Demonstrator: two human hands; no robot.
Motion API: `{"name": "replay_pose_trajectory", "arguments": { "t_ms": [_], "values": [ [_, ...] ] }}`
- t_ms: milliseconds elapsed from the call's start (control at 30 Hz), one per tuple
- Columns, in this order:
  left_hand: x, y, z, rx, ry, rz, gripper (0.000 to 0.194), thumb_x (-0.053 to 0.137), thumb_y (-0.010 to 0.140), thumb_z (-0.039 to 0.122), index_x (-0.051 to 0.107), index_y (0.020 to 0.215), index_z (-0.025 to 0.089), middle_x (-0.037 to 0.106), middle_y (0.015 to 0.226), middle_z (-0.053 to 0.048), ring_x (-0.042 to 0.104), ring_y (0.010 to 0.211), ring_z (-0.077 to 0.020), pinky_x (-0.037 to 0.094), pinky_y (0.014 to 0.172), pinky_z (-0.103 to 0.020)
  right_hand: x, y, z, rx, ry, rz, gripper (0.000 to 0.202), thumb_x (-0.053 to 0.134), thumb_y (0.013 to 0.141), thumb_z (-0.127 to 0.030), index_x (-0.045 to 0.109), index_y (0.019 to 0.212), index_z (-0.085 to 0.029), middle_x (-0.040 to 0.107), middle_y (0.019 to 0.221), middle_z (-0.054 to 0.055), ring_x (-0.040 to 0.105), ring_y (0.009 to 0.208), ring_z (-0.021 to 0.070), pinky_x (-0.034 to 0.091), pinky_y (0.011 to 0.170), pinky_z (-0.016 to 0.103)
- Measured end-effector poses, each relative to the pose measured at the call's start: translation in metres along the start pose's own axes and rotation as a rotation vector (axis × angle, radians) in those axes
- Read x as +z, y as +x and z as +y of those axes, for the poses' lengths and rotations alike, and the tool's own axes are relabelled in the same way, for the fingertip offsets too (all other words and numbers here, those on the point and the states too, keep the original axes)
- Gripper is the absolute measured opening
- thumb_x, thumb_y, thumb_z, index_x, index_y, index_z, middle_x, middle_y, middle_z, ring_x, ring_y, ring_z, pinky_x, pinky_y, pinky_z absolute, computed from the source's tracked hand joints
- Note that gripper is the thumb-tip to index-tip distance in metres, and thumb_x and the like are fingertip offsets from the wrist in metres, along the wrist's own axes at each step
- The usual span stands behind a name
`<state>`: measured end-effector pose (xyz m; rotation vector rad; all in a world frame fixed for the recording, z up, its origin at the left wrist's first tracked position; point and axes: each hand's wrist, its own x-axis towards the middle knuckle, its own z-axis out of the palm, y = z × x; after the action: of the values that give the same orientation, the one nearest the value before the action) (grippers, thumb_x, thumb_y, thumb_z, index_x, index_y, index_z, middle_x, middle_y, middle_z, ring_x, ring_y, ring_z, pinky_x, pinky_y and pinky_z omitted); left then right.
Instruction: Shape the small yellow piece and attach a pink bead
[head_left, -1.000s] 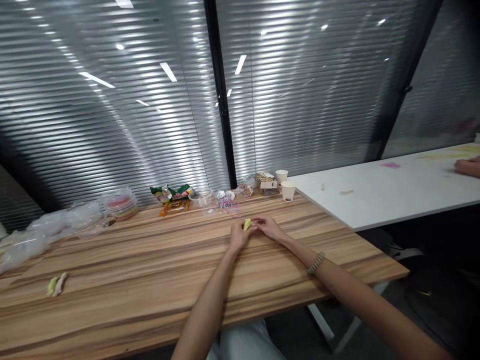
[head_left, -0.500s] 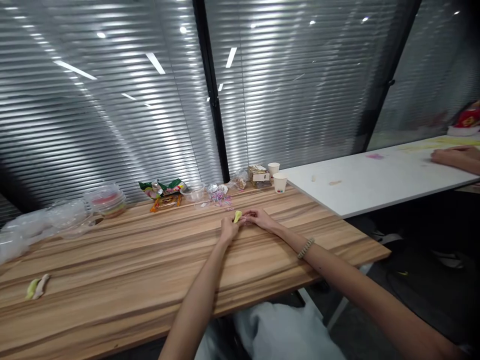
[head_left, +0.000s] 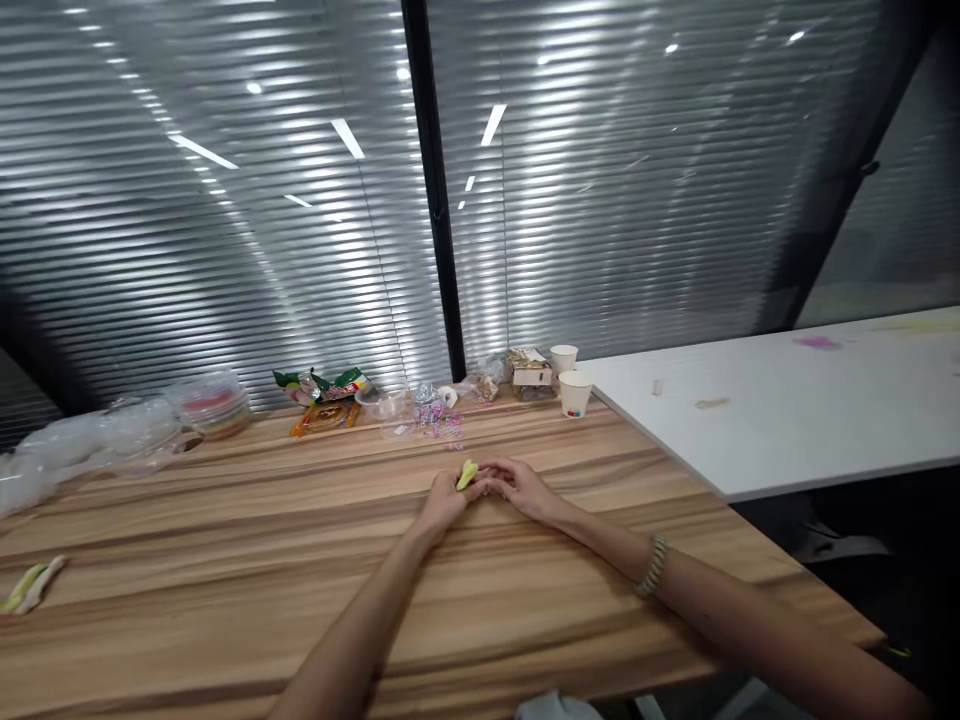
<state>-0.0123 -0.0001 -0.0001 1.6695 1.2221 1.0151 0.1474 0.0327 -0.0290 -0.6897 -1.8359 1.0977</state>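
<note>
Yellow piece (head_left: 466, 474), before and left of the front paper cup (head_left: 575, 394), pinched in the left hand (head_left: 445, 497); right hand (head_left: 520, 487) curled alongside, hold unclear. Handling appears unfinished; a yellow-and-white strip pair (head_left: 39, 588) lies far left of the cup.

- Lump (head_left: 466, 475), 6 o'clock: pale yellow
- Strips (head_left: 34, 590), 8 o'clock: one yellow-green, one off-white
- Table (head_left: 225, 560): brown, streaked
- Desk (head_left: 787, 410), 3 o'clock: white, pink-smudged
- Blinds (head_left: 525, 220), 12 o'clock: grey, striped
</note>
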Motion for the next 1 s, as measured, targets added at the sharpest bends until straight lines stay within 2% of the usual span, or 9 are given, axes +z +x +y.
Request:
{"name": "replay_pose_trajectory", "arguments": {
  "t_ms": [167,267,400,500,600,733,833,900,1000],
  "values": [
    [-0.001,-0.001,0.001,-0.027,-0.064,0.064,0.032,0.061,0.068,0.042,0.061,0.076,0.012,0.059,0.07,-0.002,0.051,0.068,-0.0151,0.038,0.064,-0.022,0.003,0.0,-0.007,-0.038,0.071,-0.061,0.03,0.052,0.081,-0.03,0.055,0.107,-0.016,0.061,0.083,0.004,0.055,0.073,0.0149,0.045,0.069,0.027],
    [-0.001,-0.002,-0.001,-0.027,-0.101,0.082,0.032,0.06,0.07,0.041,0.059,0.081,0.011,0.058,0.073,-0.002,0.05,0.07,-0.0147,0.038,0.065,-0.023,0.004,-0.001,-0.015,-0.122,-0.128,-0.064,0.03,0.047,0.082,-0.021,0.053,0.111,-0.017,0.06,0.086,0.005,0.055,0.074,0.0155,0.045,0.07,0.028],
    [-0.002,-0.001,-0.006,0.003,-0.072,0.119,0.03,0.059,0.07,0.041,0.058,0.076,0.011,0.056,0.071,-0.002,0.048,0.069,-0.0149,0.037,0.065,-0.023,0.005,-0.004,-0.022,-0.252,-0.463,-0.084,0.034,0.043,0.081,-0.011,0.05,0.113,-0.018,0.057,0.106,0.008,0.052,0.094,0.0183,0.04,0.084,0.031],
    [-0.001,-0.001,-0.009,0.021,0.015,0.108,0.028,0.058,0.07,0.04,0.056,0.071,0.012,0.054,0.067,-0.001,0.046,0.066,-0.0149,0.037,0.063,-0.024,0.007,-0.004,-0.021,-0.22,-0.631,-0.099,0.028,0.044,0.077,-0.008,0.055,0.102,-0.015,0.059,0.098,0.008,0.053,0.088,0.0185,0.041,0.079,0.028],
    [-0.001,-0.002,-0.007,0.036,0.09,0.033,0.026,0.058,0.071,0.038,0.055,0.069,0.013,0.051,0.065,0.0,0.044,0.065,-0.0142,0.035,0.061,-0.023,0.007,-0.003,-0.02,-0.14,-0.712,-0.076,0.018,0.048,0.073,-0.008,0.06,0.084,-0.015,0.059,0.082,0.006,0.053,0.075,0.0169,0.041,0.068,0.024],
    [-0.002,-0.005,0.0,0.09,0.07,-0.023,0.028,0.058,0.072,0.039,0.054,0.065,0.013,0.047,0.063,0.001,0.043,0.064,-0.0133,0.033,0.06,-0.022,0.002,0.0,-0.023,-0.047,-0.622,0.0,0.014,0.051,0.068,-0.009,0.062,0.072,-0.016,0.059,0.07,0.003,0.052,0.065,0.0136,0.037,0.059,0.021],
    [-0.004,-0.009,0.006,0.142,0.019,-0.068,0.025,0.059,0.073,0.037,0.055,0.066,0.013,0.049,0.069,-0.001,0.046,0.07,-0.0144,0.035,0.065,-0.023,0.001,0.001,-0.027,0.017,-0.492,0.029,0.012,0.051,0.064,-0.01,0.062,0.063,-0.016,0.059,0.061,0.001,0.05,0.058,0.0122,0.035,0.055,0.02],
    [-0.006,-0.011,0.011,0.172,-0.014,-0.131,0.021,0.06,0.073,0.033,0.056,0.069,0.013,0.052,0.076,-0.002,0.048,0.075,-0.0153,0.036,0.07,-0.024,0.001,0.001,-0.028,0.082,-0.361,0.037,0.012,0.051,0.063,-0.013,0.061,0.058,-0.016,0.058,0.056,0.0,0.049,0.054,0.0117,0.035,0.053,0.02],
    [-0.006,-0.014,0.018,0.198,-0.012,-0.244,0.017,0.062,0.072,0.028,0.056,0.067,0.013,0.052,0.086,-0.004,0.049,0.082,-0.016,0.038,0.074,-0.025,0.003,0.0,-0.029,0.251,-0.047,0.067,0.012,0.049,0.061,-0.019,0.057,0.053,-0.016,0.056,0.051,-0.001,0.049,0.05,0.0122,0.037,0.051,0.022]
  ]
}}
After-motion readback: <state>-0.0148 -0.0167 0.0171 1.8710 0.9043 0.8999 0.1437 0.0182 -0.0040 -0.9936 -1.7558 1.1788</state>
